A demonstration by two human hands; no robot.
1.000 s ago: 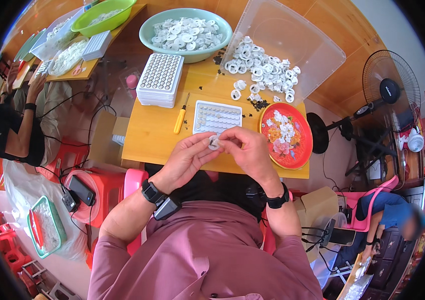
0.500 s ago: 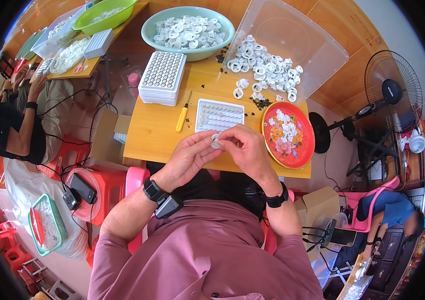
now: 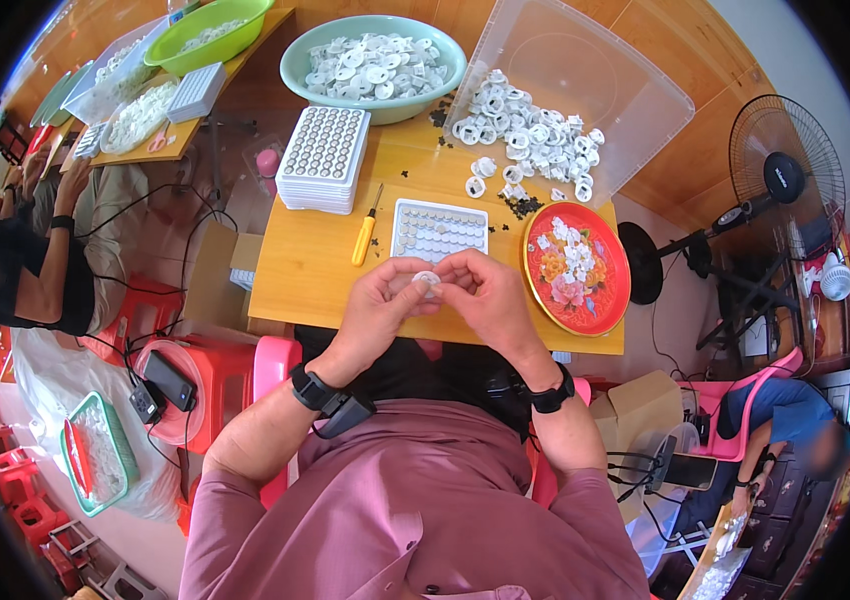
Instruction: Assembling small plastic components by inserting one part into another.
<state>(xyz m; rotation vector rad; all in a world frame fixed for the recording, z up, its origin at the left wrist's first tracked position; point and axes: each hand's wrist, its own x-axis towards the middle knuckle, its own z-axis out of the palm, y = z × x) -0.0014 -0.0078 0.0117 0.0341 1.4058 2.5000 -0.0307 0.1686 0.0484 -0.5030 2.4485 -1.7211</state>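
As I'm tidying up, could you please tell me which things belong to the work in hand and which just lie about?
Likely belonging:
held white part
white disc tray
piled white parts
red tray
screwdriver

Likely lying about:
standing fan
small white fan

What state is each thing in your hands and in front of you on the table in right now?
Small white part, held between both hands
Left hand, grip closed on the part
Right hand, grip closed on the part
Single white tray, flat, holding small discs
White trays, stacked, top one filled
Yellow screwdriver, lying down, unused
Aqua basin, heaped full
Red oval tray, partly covered
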